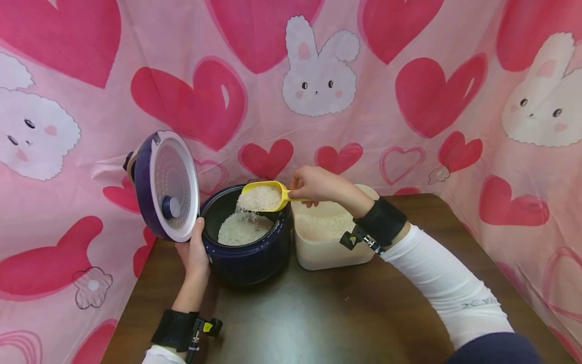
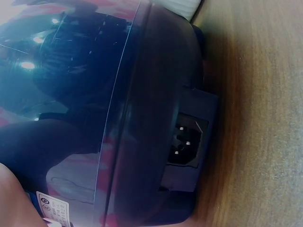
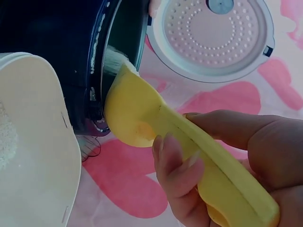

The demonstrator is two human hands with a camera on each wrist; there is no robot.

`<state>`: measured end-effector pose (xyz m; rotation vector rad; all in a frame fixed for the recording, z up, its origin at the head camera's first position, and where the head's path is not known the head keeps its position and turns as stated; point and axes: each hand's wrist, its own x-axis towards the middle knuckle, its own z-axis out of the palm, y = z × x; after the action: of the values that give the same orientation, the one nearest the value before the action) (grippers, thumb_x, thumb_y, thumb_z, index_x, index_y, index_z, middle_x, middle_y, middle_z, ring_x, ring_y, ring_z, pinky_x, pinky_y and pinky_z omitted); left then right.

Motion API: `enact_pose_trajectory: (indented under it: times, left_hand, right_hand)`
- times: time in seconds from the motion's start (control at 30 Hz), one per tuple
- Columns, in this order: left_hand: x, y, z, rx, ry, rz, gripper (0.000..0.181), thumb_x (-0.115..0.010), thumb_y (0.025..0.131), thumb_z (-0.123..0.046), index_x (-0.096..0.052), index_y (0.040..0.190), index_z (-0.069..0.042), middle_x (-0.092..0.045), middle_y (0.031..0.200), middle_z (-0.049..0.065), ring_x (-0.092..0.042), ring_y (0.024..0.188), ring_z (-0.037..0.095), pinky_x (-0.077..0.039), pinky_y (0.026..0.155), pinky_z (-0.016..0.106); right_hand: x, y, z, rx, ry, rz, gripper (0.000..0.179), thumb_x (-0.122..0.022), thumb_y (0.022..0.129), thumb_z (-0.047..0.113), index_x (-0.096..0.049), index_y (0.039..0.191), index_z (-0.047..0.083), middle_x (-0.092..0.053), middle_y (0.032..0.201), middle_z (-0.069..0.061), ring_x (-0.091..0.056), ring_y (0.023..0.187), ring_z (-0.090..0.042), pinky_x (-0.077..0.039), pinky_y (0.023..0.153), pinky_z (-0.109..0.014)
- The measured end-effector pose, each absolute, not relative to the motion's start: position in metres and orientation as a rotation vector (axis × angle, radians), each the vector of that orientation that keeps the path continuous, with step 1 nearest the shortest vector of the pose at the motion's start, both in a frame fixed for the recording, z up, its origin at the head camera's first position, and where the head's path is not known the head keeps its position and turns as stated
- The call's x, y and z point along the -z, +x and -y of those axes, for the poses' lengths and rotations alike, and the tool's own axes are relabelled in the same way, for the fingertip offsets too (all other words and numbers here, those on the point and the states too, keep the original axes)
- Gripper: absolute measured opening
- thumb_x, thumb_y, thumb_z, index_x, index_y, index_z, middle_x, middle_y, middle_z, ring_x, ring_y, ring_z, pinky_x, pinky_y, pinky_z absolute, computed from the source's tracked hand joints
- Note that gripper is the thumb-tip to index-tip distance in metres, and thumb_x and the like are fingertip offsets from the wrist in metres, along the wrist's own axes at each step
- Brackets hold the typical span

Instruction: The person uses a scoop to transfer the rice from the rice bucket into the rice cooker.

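Observation:
A dark blue rice cooker (image 1: 247, 268) stands with its lid (image 1: 144, 189) raised to the left; white rice (image 1: 241, 232) lies in its pot. My right hand (image 1: 313, 184) grips the handle of a yellow scoop (image 3: 132, 106) tilted over the pot. Rice from the scoop is falling into the pot. My left hand (image 1: 195, 247) rests against the cooker's left side by the lid hinge, thumb straight along the edge; its other fingers are mostly hidden. The left wrist view shows the cooker's power socket (image 2: 184, 142) close up.
A cream container (image 1: 334, 258) with rice (image 1: 325, 227) inside stands right beside the cooker. Both are on a dark wooden table (image 1: 318, 313). A pink cloth (image 1: 263, 111) with hearts and rabbits hangs behind and at both sides. A few grains lie on the table.

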<state>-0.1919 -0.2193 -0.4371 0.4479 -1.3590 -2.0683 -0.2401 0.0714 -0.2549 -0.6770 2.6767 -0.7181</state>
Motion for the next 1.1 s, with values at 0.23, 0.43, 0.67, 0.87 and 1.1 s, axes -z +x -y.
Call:
enact_pose_trajectory:
  times: [0.23,0.43,0.67,0.87,1.1]
  left_hand:
    - [0.436,-0.192,0.221,2.085,0.465,1.359,0.051,-0.075,0.095,-0.021,-0.053,0.14,-0.015,-0.062,0.13,-0.006,-0.055,0.122,0.012,-0.042,0.106,0.015]
    - [0.437,-0.192,0.221,2.08,0.479,1.358,0.049,-0.075,0.095,-0.022,-0.054,0.138,-0.015,-0.063,0.128,-0.006,-0.056,0.121,0.012,-0.042,0.106,0.015]
    - [0.438,-0.192,0.22,2.083,0.489,1.36,0.049,-0.075,0.095,-0.021,-0.054,0.139,-0.015,-0.064,0.126,-0.008,-0.056,0.12,0.012,-0.041,0.105,0.013]
    - [0.438,-0.192,0.22,2.089,0.468,1.34,0.047,-0.075,0.094,-0.019,-0.056,0.137,-0.014,-0.065,0.126,-0.007,-0.056,0.119,0.012,-0.043,0.105,0.014]
    - [0.437,-0.193,0.221,2.078,0.479,1.359,0.044,-0.076,0.094,-0.021,-0.06,0.134,-0.013,-0.068,0.121,-0.009,-0.058,0.116,0.012,-0.043,0.104,0.013]
  right_hand:
    - [0.251,-0.241,-0.062,0.629,-0.71,-2.709,0.024,-0.073,0.097,0.022,-0.068,0.109,0.002,-0.069,0.085,-0.01,-0.071,0.068,-0.023,-0.061,0.061,-0.029]
    - [0.25,-0.238,-0.055,0.605,-0.719,-2.725,0.025,-0.075,0.096,0.023,-0.068,0.111,0.003,-0.073,0.093,-0.01,-0.071,0.071,-0.025,-0.061,0.063,-0.029]
    - [0.251,-0.234,-0.047,0.464,-0.775,-2.848,0.024,-0.075,0.095,0.022,-0.072,0.109,0.003,-0.072,0.093,-0.01,-0.068,0.069,-0.023,-0.059,0.063,-0.026]
    - [0.252,-0.229,-0.042,0.346,-0.833,-2.951,0.022,-0.074,0.095,0.022,-0.076,0.104,0.003,-0.07,0.088,-0.008,-0.06,0.076,-0.023,-0.054,0.067,-0.027]
    - [0.256,-0.225,-0.04,0.328,-0.857,-3.036,0.019,-0.073,0.097,0.023,-0.076,0.098,0.004,-0.063,0.076,-0.004,-0.056,0.069,-0.021,-0.049,0.063,-0.027]
